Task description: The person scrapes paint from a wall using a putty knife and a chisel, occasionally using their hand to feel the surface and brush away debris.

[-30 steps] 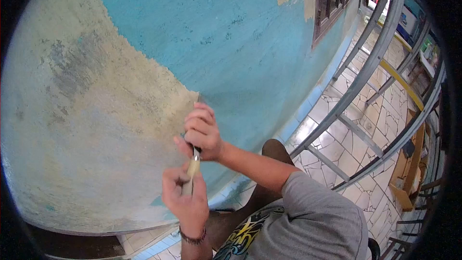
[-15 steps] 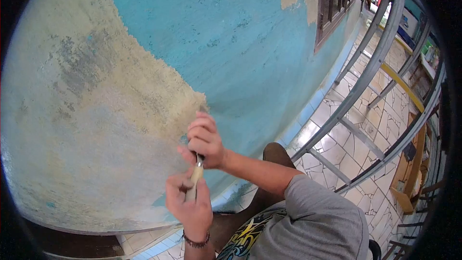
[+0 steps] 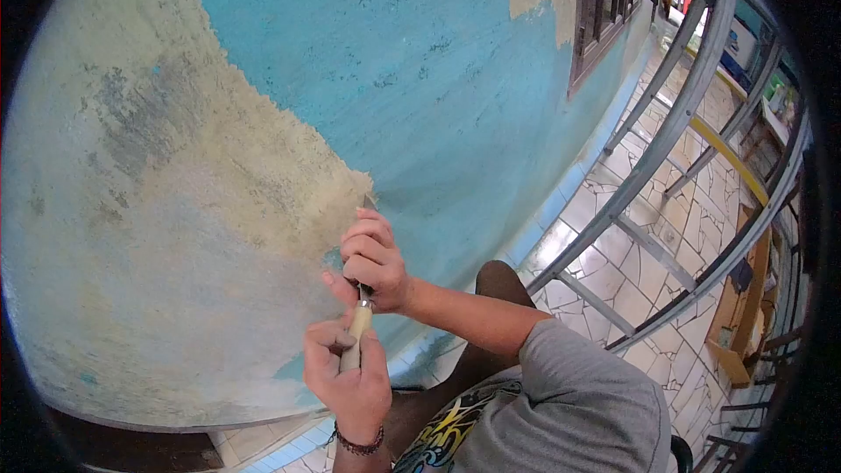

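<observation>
A scraper with a pale wooden handle (image 3: 356, 333) and a metal ferrule is pressed against the painted wall (image 3: 438, 79). My left hand (image 3: 349, 381), with a dark beaded bracelet (image 3: 357, 447) at the wrist, is closed round the lower handle. Above it, my right hand (image 3: 375, 254) wraps its fingers over the blade, hiding most of it. Only the blade's tip (image 3: 369, 203) shows past the fingers. It lies at the ragged border between blue paint and a bare beige patch (image 3: 289, 158).
An aluminium ladder (image 3: 653, 184) stands to the right on the cracked-tile floor (image 3: 604, 250). Beyond it lies a wooden box (image 3: 740, 324). A barred window (image 3: 604, 9) is set in the wall at upper right. My knee (image 3: 504, 285) is bent close to the wall.
Both hands keep their grip on the scraper, its handle a little lower in view. More of the blade tip shows above my right fingers. The whole view has shifted slightly.
</observation>
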`<state>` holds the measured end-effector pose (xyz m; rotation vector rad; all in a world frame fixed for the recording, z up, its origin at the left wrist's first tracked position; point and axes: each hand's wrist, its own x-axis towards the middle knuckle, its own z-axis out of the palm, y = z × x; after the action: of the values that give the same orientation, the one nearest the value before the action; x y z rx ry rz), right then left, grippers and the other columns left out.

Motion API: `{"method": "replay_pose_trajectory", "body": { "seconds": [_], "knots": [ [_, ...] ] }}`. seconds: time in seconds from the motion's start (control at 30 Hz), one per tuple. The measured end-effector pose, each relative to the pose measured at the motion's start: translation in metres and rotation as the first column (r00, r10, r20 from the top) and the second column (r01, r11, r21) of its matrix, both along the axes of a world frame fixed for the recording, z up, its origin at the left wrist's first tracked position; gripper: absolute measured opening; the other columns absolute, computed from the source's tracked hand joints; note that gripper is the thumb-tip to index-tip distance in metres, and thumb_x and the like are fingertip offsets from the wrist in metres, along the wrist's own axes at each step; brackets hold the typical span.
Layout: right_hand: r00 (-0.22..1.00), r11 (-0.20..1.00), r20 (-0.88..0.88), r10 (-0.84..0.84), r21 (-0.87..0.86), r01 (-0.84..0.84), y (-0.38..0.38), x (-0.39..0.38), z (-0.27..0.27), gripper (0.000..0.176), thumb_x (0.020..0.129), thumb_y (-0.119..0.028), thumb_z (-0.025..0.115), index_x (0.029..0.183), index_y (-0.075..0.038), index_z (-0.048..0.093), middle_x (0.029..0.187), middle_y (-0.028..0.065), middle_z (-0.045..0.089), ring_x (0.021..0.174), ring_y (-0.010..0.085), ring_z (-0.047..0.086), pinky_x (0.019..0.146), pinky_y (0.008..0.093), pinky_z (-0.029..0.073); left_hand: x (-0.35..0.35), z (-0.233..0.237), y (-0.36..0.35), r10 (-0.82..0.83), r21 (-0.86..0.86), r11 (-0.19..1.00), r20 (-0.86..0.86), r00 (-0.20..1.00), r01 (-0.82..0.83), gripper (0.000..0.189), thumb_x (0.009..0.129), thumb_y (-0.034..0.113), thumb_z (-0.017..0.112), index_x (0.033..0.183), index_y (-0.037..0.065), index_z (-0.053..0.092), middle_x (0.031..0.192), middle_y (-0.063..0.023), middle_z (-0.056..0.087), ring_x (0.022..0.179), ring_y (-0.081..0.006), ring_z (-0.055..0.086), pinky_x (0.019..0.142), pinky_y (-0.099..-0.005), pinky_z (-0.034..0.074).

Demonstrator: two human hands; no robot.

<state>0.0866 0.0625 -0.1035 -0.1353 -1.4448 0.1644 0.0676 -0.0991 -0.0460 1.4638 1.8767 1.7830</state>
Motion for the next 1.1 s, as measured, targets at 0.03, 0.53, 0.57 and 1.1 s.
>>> {"method": "replay_pose_trajectory", "body": {
  "seconds": [0.03, 0.53, 0.57, 1.1],
  "knots": [
    [1.0, 1.0, 0.005, 0.028, -0.002, -0.028, -0.002, -0.001, -0.002, 0.035, 0.069, -0.011, 0.077, 0.062, -0.01, 0.043, 0.072, 0.0042, 0.052, 0.081, 0.0257, 0.055, 0.097, 0.0491, 0.041, -0.003, -0.002, 0.004, 0.018, -0.039, 0.999, -0.023, 1.0, -0.019, 0.023, 0.077, -0.008, 0.065, 0.088, 0.002, 0.047, 0.09, -0.0072, 0.053, 0.09, -0.0145, 0.055, 0.085, -0.0292, 0.046],
    [0.997, 0.997, 0.01, -0.072, 0.005, 0.072, 0.011, -0.002, -0.014, 0.033, 0.067, -0.01, 0.076, 0.061, -0.011, 0.044, 0.073, 0.0037, 0.052, 0.083, 0.0262, 0.055, 0.096, 0.0499, 0.04, -0.006, -0.011, 0.009, -0.007, -0.041, 0.999, 0.09, 0.996, 0.011, 0.024, 0.078, -0.009, 0.064, 0.088, 0.002, 0.046, 0.094, -0.0097, 0.055, 0.085, -0.0131, 0.054, 0.081, -0.0267, 0.046],
    [1.0, 0.999, 0.005, -0.029, -0.016, 0.03, 0.005, -0.002, -0.017, 0.033, 0.067, -0.01, 0.077, 0.061, -0.011, 0.044, 0.073, 0.0036, 0.052, 0.083, 0.0262, 0.055, 0.096, 0.0498, 0.04, -0.008, -0.013, 0.012, 0.003, -0.09, 0.996, 0.142, 0.99, 0.01, 0.024, 0.077, -0.009, 0.064, 0.089, 0.002, 0.046, 0.095, -0.0102, 0.056, 0.086, -0.0134, 0.054, 0.081, -0.0268, 0.046],
    [1.0, 1.0, 0.009, -0.003, -0.015, 0.003, 0.005, 0.003, -0.015, 0.033, 0.068, -0.012, 0.077, 0.061, -0.01, 0.045, 0.074, 0.0035, 0.052, 0.085, 0.0255, 0.056, 0.097, 0.0509, 0.04, -0.011, -0.017, 0.01, -0.015, -0.031, 0.999, 0.052, 0.999, 0.016, 0.022, 0.078, -0.007, 0.064, 0.085, 0.002, 0.045, 0.088, -0.0095, 0.053, 0.086, -0.017, 0.057, 0.08, -0.029, 0.046]
  ]
}}
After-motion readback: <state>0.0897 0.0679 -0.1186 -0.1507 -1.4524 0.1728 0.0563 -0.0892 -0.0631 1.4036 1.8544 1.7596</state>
